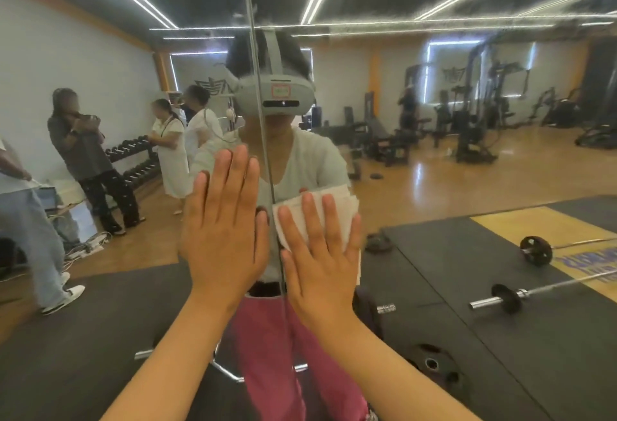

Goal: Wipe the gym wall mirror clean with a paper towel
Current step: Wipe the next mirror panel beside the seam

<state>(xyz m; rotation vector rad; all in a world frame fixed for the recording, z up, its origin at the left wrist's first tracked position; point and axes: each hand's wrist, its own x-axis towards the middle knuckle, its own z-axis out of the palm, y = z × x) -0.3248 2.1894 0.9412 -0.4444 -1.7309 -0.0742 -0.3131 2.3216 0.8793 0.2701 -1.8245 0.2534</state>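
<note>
The gym wall mirror (434,170) fills the whole head view, with a vertical seam (258,103) between two panels running down its middle. My left hand (223,230) lies flat on the glass just left of the seam, fingers straight and pointing up, holding nothing. My right hand (320,253) presses a folded white paper towel (337,202) flat against the glass just right of the seam, fingers straight. The towel sticks out above and to the right of the fingers. The two hands are side by side, nearly touching.
The mirror reflects me, wearing a headset. It also reflects several people (86,153) at the left by a dumbbell rack (137,160), weight machines (474,113) at the back, and barbells (521,297) on black mats at the right.
</note>
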